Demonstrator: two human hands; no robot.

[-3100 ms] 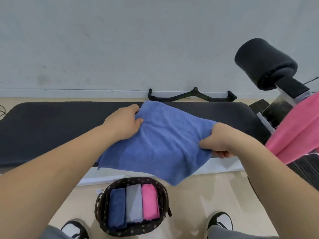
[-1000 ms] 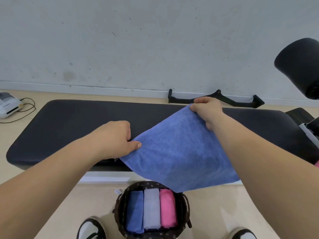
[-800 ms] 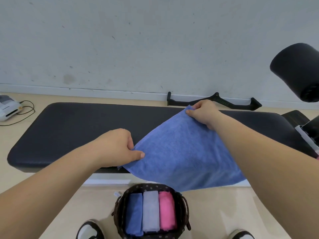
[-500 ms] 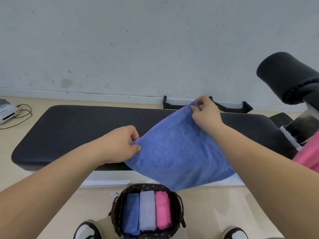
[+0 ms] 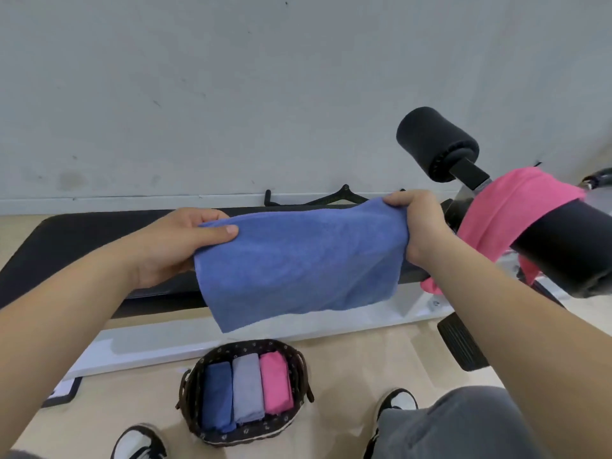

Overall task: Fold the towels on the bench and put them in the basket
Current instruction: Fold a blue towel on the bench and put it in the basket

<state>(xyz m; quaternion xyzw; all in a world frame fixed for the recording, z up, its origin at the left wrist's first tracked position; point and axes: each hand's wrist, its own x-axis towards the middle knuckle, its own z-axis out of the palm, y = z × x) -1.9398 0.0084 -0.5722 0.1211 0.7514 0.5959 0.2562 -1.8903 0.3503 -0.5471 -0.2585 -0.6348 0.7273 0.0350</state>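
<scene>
Two hands stretch the blue towel (image 5: 298, 263) in the air over the near edge of the bench (image 5: 82, 233); folding is the step in hand, and next, I judge, its ends must meet squarely; the left hand (image 5: 175, 246) pinches the left end, thumb on top; the right hand (image 5: 420, 226) clutches the right end, fingers curled; the basket (image 5: 251, 342) waits below the bench.

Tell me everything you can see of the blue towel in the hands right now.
The blue towel is a soft, terry-looking cloth, plain mid-blue. It is held up in the air, stretched sideways along its top edge, the rest drooping, lowest at the bottom left corner. The left hand pinches the upper left corner, thumb on the front; the right hand grips the upper right corner. It hangs before the black bench; only the hands visibly touch it.
</scene>
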